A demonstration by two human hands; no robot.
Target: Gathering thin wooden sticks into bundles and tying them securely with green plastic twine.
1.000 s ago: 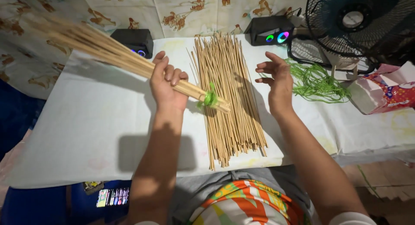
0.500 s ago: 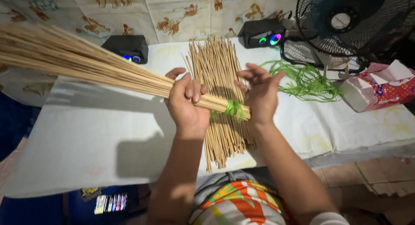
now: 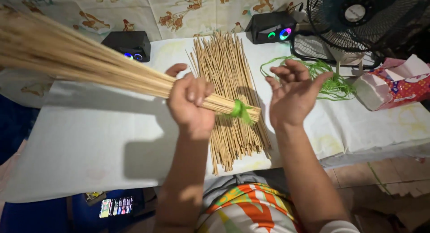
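The left hand was closed in a fist around a bundle of thin sticks bound near its butt end by a green tie, the long axis running from that tied end up and away to the person's left, where the tips fanned out. The right hand was open, palm turned inward and fingers spread, holding nothing and standing just right of the tied end, nearer to it than to the green twine beyond. Beneath both hands, loose sticks lay lengthwise on the white table cover, with two small black speakers and a fan at the far edge.
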